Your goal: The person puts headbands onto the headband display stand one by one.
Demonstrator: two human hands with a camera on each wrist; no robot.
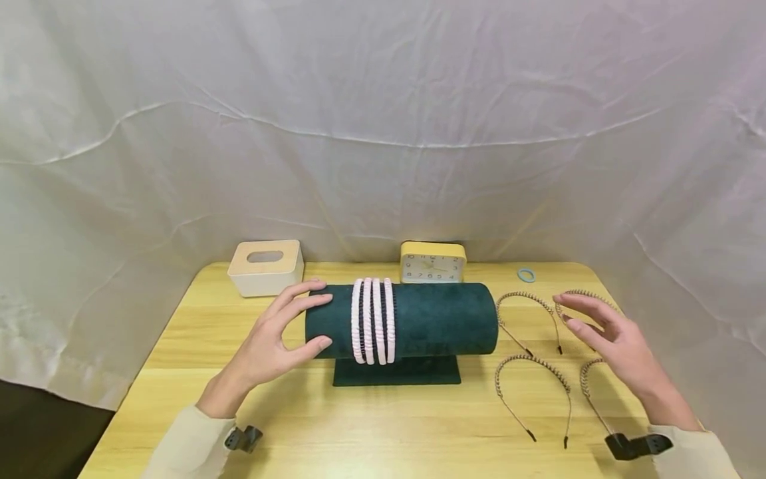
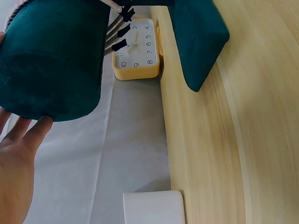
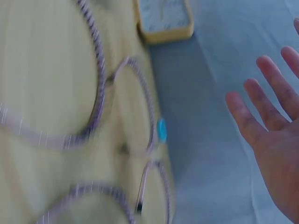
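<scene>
A dark green velvet roll-shaped headband stand [image 1: 443, 319] lies crosswise on its base [image 1: 397, 371]. Several pale pink headbands [image 1: 374, 322] sit around the left half of the roll, with dark lines between them; in the left wrist view, black end tips [image 2: 122, 30] stick out below it. My left hand [image 1: 272, 339] grips the roll's left end, thumb in front and fingers over the top. To the right, my right hand [image 1: 619, 342] hovers above several braided headbands [image 1: 532, 359] on the table, fingers loosely bent and holding nothing. Part of a far-right headband is hidden behind that hand.
Behind the stand is a yellow clock [image 1: 432, 261]. A white tissue box [image 1: 266, 267] with a wooden lid stands at back left. A small blue ring [image 1: 526, 275] lies near the wooden table's [image 1: 383, 432] back edge. Grey-white cloth [image 1: 359, 193] hangs behind and around.
</scene>
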